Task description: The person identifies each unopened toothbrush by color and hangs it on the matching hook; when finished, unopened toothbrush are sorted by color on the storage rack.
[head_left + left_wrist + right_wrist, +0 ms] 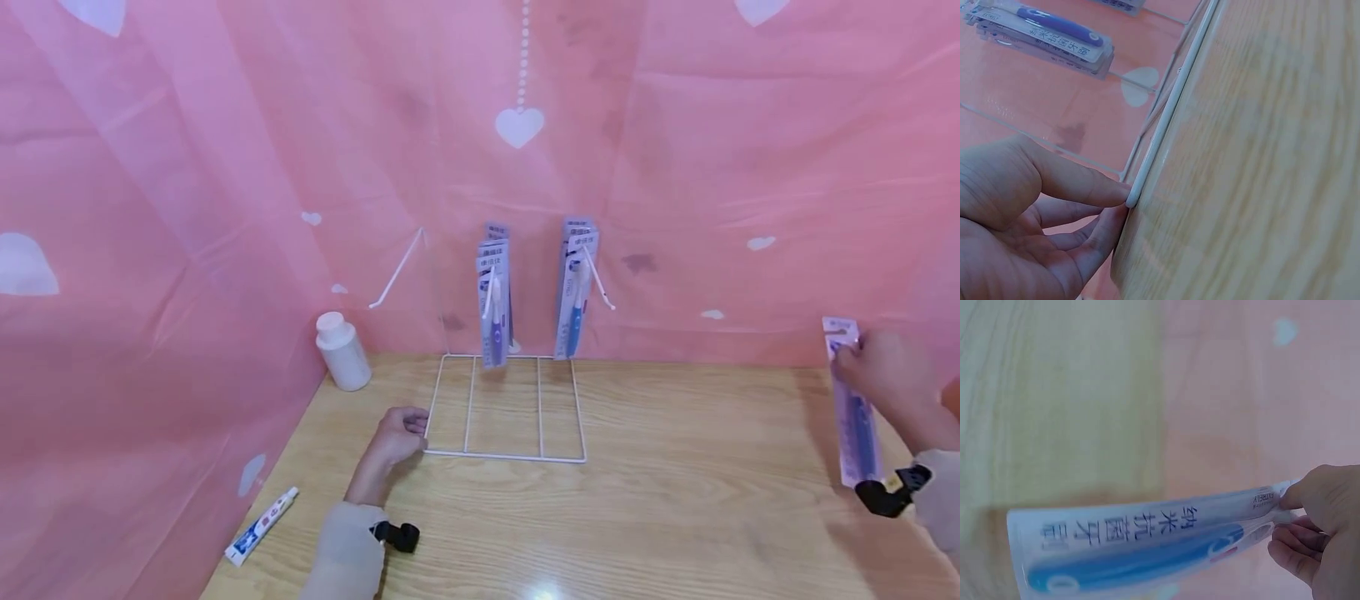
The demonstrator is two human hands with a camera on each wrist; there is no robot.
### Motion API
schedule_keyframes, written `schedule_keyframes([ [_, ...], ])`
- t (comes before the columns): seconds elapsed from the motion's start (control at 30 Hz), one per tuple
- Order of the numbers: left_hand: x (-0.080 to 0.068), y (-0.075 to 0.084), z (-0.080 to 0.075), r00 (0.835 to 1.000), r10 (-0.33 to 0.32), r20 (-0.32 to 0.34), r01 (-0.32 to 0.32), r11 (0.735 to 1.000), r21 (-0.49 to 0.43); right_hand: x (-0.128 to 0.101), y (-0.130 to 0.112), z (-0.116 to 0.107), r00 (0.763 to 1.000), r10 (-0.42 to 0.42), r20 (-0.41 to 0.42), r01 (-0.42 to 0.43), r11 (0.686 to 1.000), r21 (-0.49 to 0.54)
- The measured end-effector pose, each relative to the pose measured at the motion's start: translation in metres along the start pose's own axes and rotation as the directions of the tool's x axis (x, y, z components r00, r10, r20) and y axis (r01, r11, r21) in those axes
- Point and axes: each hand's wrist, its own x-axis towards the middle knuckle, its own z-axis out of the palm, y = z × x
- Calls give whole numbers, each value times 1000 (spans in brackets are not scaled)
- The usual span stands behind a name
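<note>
In the head view my left hand [397,435] is at the front left corner of a white wire display rack [504,456]. The left wrist view shows its thumb and fingers pinching the rack's white wire [1159,139] at the corner. Far to the right, my right hand [892,371] grips a packaged toothbrush [855,433] near its top. Its blue handle shows through the clear pack in the right wrist view. Packs of toothbrushes with a purple one in front [492,321] hang on the middle hook, and blue-handled packs [576,292] on the right hook.
The rack's left hook [396,271] is bare. A white bottle [343,354] stands at the back left of the wooden table [675,500], and a toothpaste tube [261,527] lies at the front left. Pink cloth [675,167] with white hearts hangs behind and at the left.
</note>
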Motion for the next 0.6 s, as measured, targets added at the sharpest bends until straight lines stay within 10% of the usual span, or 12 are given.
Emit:
schedule_keyframes([
  [0.2, 1, -2, -1, 1000, -2, -10, 2, 1000, 11, 1, -41, -29, 998, 51, 26, -51, 998, 22],
  [0.6, -1, 0, -1, 1000, -16, -4, 16, 1000, 4, -32, -134, -57, 978, -137, -158, 147, 987, 57],
])
